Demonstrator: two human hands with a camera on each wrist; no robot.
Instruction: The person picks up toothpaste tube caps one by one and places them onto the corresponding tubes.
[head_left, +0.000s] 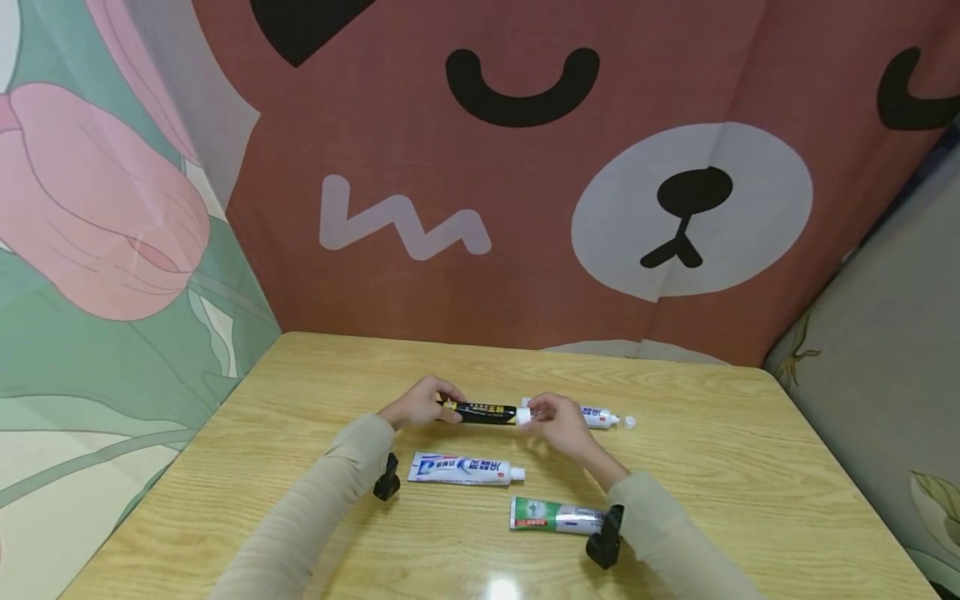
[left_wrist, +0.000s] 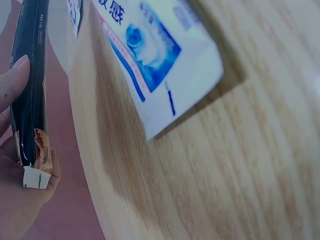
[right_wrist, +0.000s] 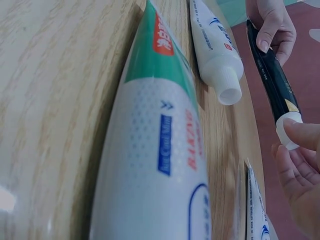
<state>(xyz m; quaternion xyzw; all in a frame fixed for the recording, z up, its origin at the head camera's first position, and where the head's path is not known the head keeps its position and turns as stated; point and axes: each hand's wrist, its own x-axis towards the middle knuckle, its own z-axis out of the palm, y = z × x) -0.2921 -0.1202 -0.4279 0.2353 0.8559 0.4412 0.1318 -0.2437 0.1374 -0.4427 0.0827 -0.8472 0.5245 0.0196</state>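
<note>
A black toothpaste tube [head_left: 487,413] is held above the table between both hands. My left hand [head_left: 422,403] grips its crimped end, the thumb lying along the tube in the left wrist view. At the other end, my right hand [head_left: 561,425] pinches the white cap [right_wrist: 288,131] between thumb and fingers. The cap sits on the tube's mouth; whether it is loose I cannot tell. Behind the right hand lies a white-and-blue tube [head_left: 600,417], partly covered by that hand. Its nozzle is bare, and a small white cap [head_left: 630,422] lies beside it.
Nearer to me, a capped white-and-blue toothpaste tube [head_left: 461,469] lies on the wooden table [head_left: 750,500]. A green-and-white tube [head_left: 555,516] rests at the front, partly hidden by the right wrist's black camera [head_left: 606,537]. A printed bear curtain [head_left: 525,292] hangs along the back edge.
</note>
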